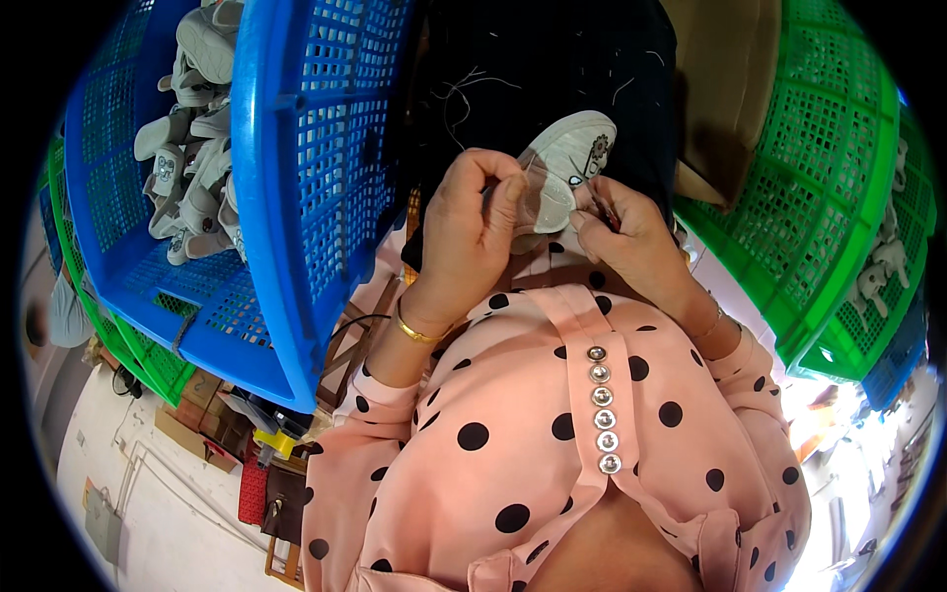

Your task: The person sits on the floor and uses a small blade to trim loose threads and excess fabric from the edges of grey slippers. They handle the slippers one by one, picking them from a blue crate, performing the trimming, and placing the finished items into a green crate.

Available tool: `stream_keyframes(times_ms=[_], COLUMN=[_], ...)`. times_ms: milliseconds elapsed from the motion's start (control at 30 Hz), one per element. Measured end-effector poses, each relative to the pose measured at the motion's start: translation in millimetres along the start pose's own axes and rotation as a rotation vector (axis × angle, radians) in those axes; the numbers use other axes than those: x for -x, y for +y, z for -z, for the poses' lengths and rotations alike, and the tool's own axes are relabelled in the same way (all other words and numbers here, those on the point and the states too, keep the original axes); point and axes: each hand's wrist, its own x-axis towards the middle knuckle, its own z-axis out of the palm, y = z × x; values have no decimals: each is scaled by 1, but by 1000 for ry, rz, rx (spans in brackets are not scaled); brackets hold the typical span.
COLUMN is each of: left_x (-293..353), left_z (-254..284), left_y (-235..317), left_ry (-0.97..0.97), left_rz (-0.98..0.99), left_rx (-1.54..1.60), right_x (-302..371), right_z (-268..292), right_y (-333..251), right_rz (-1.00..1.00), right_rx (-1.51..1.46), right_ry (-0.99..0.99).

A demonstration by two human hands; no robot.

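Holding: both of your hands are closed on one small white shoe upper (pixel 572 158), raised over your dark lap (pixel 552 69).
Blue basket: the big blue basket (pixel 286 197) stands on your left, just beside your left forearm, with a heap of white shoe parts (pixel 192 148) inside it.
Green basket: the green basket (pixel 838 197) stands on your right, well apart from the blue one, and more white pieces (pixel 883 261) show through its mesh.
Blouse: your pink blouse with black dots (pixel 552 424) fills the lower middle.
Left hand: your left hand (pixel 473 222) pinches the near edge of the upper between thumb and fingers; a gold bangle (pixel 414 331) sits on that wrist.
Right hand: your right hand (pixel 626 237) is shut on a thin dark tool (pixel 604 209), its tip touching the upper.
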Motion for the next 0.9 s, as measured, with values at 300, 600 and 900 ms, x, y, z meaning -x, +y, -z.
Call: stream_keyframes(times_ms=[300, 600, 900], left_x=[-13, -20, -10], left_z=[17, 12, 5], left_y=[15, 16, -1], left_ry=[-159, -180, -186], left_rz=[-306, -490, -43], left_rx=[-488, -650, -104], right_x=[0, -2, -3], right_z=[-2, -3, -3], right_y=[1, 4, 1], right_rz=[8, 93, 121], right_rx=[-28, 46, 59], right_ry=[16, 39, 22])
